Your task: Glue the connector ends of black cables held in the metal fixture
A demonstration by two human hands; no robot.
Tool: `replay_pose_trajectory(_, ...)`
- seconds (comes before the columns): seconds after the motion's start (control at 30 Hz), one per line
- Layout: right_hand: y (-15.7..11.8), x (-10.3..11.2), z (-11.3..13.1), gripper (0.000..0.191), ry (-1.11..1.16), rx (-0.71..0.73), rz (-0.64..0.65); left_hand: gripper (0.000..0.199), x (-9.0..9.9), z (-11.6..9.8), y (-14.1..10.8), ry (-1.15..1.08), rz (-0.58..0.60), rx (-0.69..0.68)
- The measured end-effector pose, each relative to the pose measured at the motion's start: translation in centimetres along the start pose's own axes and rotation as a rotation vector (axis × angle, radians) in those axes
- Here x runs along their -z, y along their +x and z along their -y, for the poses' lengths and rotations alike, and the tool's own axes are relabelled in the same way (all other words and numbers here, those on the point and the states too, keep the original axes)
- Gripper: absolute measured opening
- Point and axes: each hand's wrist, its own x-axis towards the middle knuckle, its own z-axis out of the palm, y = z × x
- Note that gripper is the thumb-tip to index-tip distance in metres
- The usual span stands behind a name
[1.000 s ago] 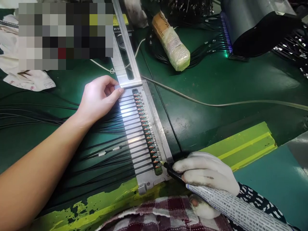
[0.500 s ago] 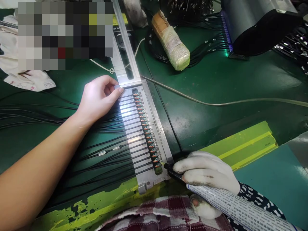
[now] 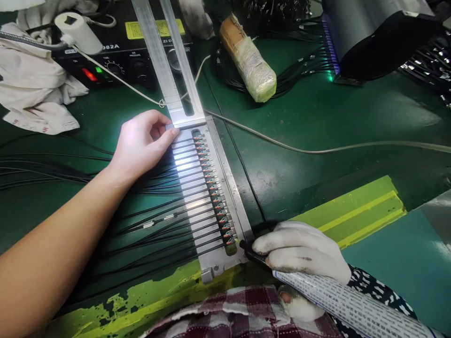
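My left hand (image 3: 143, 143) is bare and pinches the left edge of a metal fixture (image 3: 197, 206) near its hinge, thumb on top. The fixture's slotted frame lid (image 3: 179, 84) is swung back. Across the plate lies a row of black cables (image 3: 193, 206), their small connector ends (image 3: 218, 199) with orange and teal bits lined up over a dark slot. My right hand (image 3: 303, 253), in a stained white glove, grips a printed white glue tube (image 3: 338, 295). Its black nozzle (image 3: 252, 252) reaches the connector nearest me; whether the tip touches it, I cannot tell.
Behind the fixture stands a black control box (image 3: 123, 65) with dials and lit switches. A plastic-wrapped block (image 3: 252, 65) lies on cables. A grey lamp housing (image 3: 373, 42) glows violet at right. White cloth (image 3: 38, 94) lies left, and a thin hose (image 3: 310, 151) crosses the green table.
Both hands keep their places, with the nozzle still at the connector nearest me. The whole view has shifted very slightly.
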Motion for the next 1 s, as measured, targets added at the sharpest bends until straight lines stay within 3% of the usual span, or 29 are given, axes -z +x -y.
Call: replay_pose_trajectory(1.0, 0.13, -0.06, -0.09, 0.028, -0.021, -0.015, 0.006, 0.025, -0.09, -0.01, -0.03, -0.022, -0.009, -0.008)
